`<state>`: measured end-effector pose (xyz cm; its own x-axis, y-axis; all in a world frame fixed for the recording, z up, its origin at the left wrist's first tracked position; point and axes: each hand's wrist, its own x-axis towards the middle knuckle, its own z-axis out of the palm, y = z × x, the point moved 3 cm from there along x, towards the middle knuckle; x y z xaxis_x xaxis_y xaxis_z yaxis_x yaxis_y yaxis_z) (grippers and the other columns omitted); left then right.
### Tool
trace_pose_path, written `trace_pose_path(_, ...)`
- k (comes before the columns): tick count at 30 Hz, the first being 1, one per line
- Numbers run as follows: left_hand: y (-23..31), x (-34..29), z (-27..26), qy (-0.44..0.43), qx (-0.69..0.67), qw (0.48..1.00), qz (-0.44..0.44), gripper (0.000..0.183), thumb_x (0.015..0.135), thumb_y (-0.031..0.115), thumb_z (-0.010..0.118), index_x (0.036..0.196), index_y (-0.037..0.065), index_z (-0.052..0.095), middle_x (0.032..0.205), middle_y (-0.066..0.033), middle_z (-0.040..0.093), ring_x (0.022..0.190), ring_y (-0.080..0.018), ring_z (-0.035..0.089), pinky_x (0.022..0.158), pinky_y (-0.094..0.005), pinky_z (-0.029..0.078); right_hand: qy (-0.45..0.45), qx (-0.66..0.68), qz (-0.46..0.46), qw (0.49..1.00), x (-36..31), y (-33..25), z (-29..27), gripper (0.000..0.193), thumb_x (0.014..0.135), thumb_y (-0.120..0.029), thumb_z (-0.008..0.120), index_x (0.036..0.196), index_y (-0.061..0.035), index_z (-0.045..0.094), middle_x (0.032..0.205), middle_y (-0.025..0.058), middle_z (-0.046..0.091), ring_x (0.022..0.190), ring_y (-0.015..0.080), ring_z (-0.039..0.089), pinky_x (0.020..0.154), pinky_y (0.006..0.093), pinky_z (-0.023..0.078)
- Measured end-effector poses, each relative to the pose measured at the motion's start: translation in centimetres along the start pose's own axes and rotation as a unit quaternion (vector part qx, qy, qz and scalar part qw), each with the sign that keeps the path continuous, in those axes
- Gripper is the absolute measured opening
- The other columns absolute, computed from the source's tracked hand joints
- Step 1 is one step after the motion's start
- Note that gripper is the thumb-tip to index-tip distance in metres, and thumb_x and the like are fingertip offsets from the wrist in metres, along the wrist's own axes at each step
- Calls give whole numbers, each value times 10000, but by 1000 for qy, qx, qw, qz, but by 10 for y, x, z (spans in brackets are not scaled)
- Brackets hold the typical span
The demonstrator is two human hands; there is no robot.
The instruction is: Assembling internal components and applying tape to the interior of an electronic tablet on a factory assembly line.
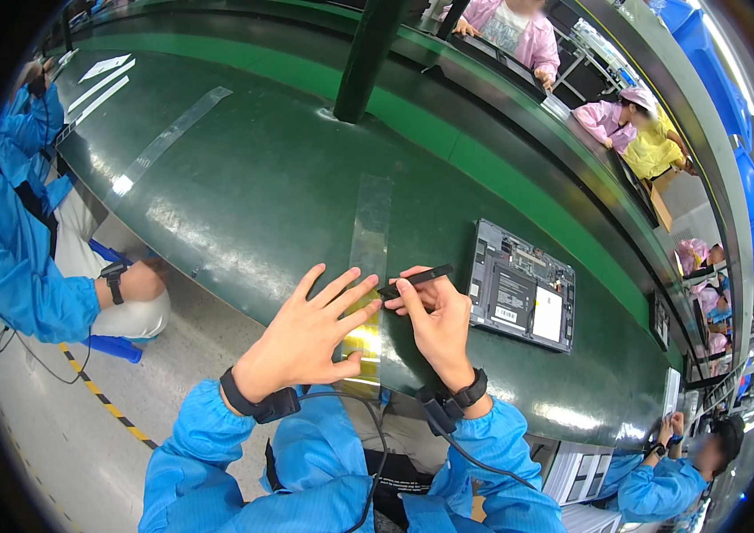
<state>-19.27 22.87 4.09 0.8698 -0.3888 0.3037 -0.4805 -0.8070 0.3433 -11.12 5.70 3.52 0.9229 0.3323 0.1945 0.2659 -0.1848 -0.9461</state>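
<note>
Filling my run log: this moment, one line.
left hand: spread at yellow tape; right hand: gripping black tool; opened device: untouched

I count one left hand [306, 329] and one right hand [445, 322], two black wristbands [272, 405] [442, 413] on those wrists, and one black pen-like tool [420, 281]. On the one green table [279, 204] I get one opened device [528, 277] with one black battery [508, 295] in it, two clear tape strips [168, 142] [371, 213] and one yellow strip [364, 342]. Farther off I make out one dark post [370, 67] and one yellow jacket [655, 151], while the pink jackets [532, 44] are too small and hidden for me to total.
</note>
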Motion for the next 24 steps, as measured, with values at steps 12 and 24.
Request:
trace_pose_path(12, -1, -2, -1, -1, 0, 1000, -1, 659, 742, 360, 658, 1328, 84, 536, 1504, -113, 409, 1411, -294, 344, 1157, -548, 230, 4, -18, -46, 999, -4, -6, 2, 144, 937, -15, 616, 1045, 79, 597, 948, 150, 715, 804, 197, 727, 677, 262, 591)
trace_pose_path(24, -16, 20, -12, -16, 8, 999, 36, 632, 732, 324, 598, 1319, 95, 551, 1530, -127, 371, 1436, -311, 304, 1176, -541, 191, 86, 94, -23, 992, -17, -35, -42, 142, 950, -28, 599, 1065, 53, 578, 977, 175, 702, 780, 213, 721, 654, 265, 581)
